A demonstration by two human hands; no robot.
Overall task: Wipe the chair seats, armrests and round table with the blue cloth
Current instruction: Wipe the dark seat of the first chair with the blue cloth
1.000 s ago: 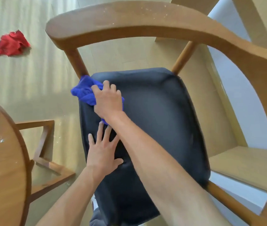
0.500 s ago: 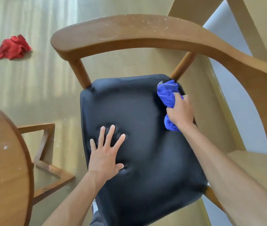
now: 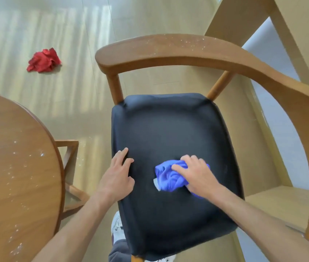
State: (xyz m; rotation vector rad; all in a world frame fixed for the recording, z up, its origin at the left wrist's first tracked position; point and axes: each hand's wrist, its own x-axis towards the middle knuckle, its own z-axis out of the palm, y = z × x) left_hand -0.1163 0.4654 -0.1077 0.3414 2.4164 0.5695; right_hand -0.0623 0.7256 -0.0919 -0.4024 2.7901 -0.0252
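A wooden armchair with a black padded seat (image 3: 168,129) stands below me. Its curved armrest and back rail (image 3: 178,52) carries white specks. My right hand (image 3: 197,173) holds the bunched blue cloth (image 3: 166,176) against the middle of the seat, fingers curled over it. My left hand (image 3: 117,176) rests flat on the seat's left edge with fingers fairly straight. The round wooden table (image 3: 14,167) fills the left side, its top dotted with white crumbs.
A crumpled red cloth (image 3: 44,61) lies on the glossy floor at the far left. A wooden frame (image 3: 70,152) shows under the table edge. Pale wooden panels and steps (image 3: 282,205) stand at the right. My shoe (image 3: 116,227) shows beneath the seat.
My right hand swept the blue cloth from the seat's back left corner to the back right, then forward to the middle. My left hand slid to the seat's left edge.
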